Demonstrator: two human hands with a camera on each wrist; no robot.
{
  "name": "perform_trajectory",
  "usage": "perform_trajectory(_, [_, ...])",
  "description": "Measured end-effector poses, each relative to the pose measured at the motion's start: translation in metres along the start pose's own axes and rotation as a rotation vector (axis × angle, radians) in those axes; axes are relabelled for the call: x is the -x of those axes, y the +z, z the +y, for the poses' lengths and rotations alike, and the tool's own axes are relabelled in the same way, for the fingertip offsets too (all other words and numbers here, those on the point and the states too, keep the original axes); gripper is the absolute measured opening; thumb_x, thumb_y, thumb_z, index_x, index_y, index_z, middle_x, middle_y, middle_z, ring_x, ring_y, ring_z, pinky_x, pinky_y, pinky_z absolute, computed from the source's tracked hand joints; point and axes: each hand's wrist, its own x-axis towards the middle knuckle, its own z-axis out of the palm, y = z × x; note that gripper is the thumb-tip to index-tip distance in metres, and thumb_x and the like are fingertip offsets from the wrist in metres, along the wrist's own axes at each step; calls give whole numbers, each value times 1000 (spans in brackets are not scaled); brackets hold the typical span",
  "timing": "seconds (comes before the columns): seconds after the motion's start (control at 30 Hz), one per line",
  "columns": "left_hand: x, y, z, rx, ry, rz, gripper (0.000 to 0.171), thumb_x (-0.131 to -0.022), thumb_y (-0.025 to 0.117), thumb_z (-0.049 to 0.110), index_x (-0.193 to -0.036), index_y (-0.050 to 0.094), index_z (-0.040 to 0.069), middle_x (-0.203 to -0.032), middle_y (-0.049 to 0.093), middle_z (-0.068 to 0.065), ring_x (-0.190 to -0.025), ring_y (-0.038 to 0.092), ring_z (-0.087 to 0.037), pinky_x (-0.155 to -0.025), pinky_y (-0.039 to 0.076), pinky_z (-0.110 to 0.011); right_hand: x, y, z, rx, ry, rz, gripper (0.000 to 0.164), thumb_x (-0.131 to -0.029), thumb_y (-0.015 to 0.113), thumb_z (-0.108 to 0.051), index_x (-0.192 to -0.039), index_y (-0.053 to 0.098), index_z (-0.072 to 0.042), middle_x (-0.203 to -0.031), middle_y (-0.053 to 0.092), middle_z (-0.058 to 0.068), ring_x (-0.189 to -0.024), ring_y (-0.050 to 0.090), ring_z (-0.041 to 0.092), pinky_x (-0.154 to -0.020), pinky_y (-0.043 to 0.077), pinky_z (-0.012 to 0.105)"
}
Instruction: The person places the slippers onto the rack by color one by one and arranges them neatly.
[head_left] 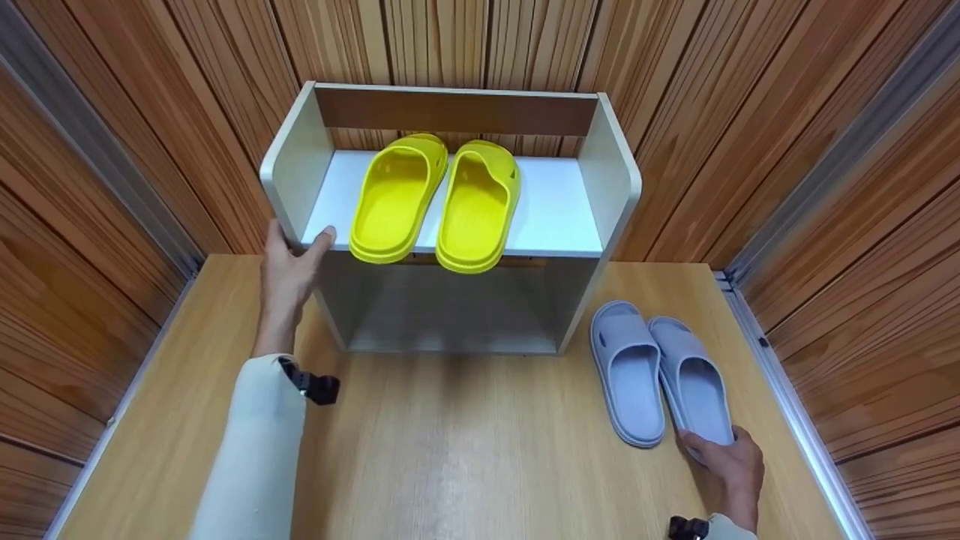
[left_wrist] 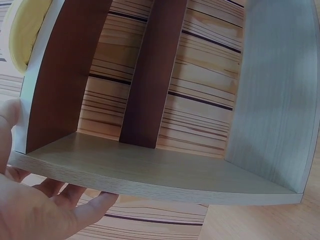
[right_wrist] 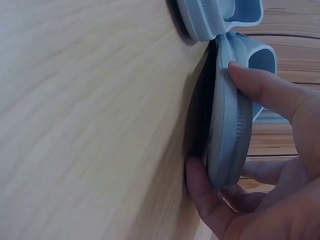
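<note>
My left hand (head_left: 286, 277) grips the left side of a small two-tier shoe rack (head_left: 553, 199), its thumb at the front edge of the upper shelf. In the left wrist view, the fingers (left_wrist: 95, 207) lie against the outer face of the side panel. Two yellow slippers (head_left: 395, 202) stand side by side on the upper shelf, heels toward me. On the floor to the right, my right hand (head_left: 729, 465) pinches the heel of one grey slipper (head_left: 697, 379). The right wrist view shows that slipper's heel (right_wrist: 227, 135) tilted up off the floor. Its mate (head_left: 630, 375) lies just left of it.
Beneath the upper shelf is the rack's lower compartment (head_left: 450, 307), open at the front. Wood-panelled walls (head_left: 862, 300) enclose the light wooden floor (head_left: 450, 450) at the back and both sides. A metal strip (head_left: 780, 405) edges the floor close to the right hand.
</note>
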Motion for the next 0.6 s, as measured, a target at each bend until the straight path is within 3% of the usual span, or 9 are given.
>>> perform_trajectory(0.17, [0,-2,0,-1,-9,4,80,-96,67,41,-158,25,14,-162,31,-11,-147,32,-28,-118,27,-49,-2,0,0,-157,30,2,110,-81,84,-27,-155,13,13,-154,21,40,-138,24,51,-117,22,60])
perform_trajectory(0.27, [-1,-1,-1,-3,-2,8,79,-96,68,39,-158,25,13,-162,32,-11,-147,32,-28,-119,27,-48,-2,3,3,-256,-4,31,106,-81,83,-16,-155,13,12,-154,21,40,-138,26,50,-117,24,58])
perform_trajectory(0.4, [-1,0,0,-13,9,7,78,-96,67,38,-157,25,12,-161,33,-12,-147,32,-27,-119,26,-46,-1,4,9,-305,-54,66,103,-81,82,-10,-155,14,12,-153,23,40,-137,27,51,-117,24,57])
perform_trajectory(0.6, [-1,0,1,-8,-22,2,80,-97,66,40,-159,22,15,-164,29,-10,-149,29,-27,-120,24,-47,0,3,11,-363,-63,82,107,-81,82,-7,-159,9,6,-160,12,35,-143,17,52,-119,16,59])
